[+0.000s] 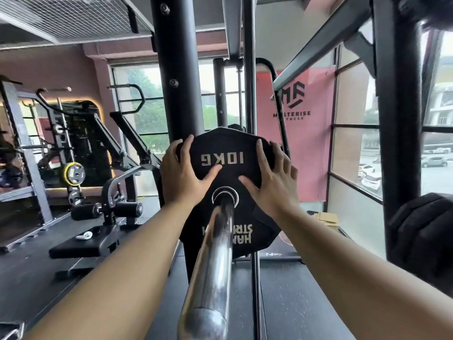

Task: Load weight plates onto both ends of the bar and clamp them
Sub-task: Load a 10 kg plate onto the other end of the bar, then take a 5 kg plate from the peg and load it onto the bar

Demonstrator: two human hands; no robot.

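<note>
Left grip (pixel 182 173) and right grip (pixel 272 177) lie flat, fingers spread, clasping nothing, pressing the plate (pixel 220 143) along the bar (pixel 213 253) to seat it.

Black weight plate (pixel 228 143) on a chrome bar (pixel 210 266), with a pink banner (pixel 311 155) behind.
The weight plate is matt black with pale cream lettering, "10KG" and a brand name; the bar is mirror-bright silver with dark reflections. The rack upright (pixel 176 82) is black. The banner is salmon pink with a black angular logo and black letters. A smaller plate (pixel 73 173) has a yellow rim round a grey centre, and a white case (pixel 83 235) lies on the black bench (pixel 83 246). The wall (pixel 49 67) is dusky mauve, the floor (pixel 294 303) charcoal, the cardboard box (pixel 328 218) tan, the ceiling mesh (pixel 61 15) a fine pale-grey grid.
</note>
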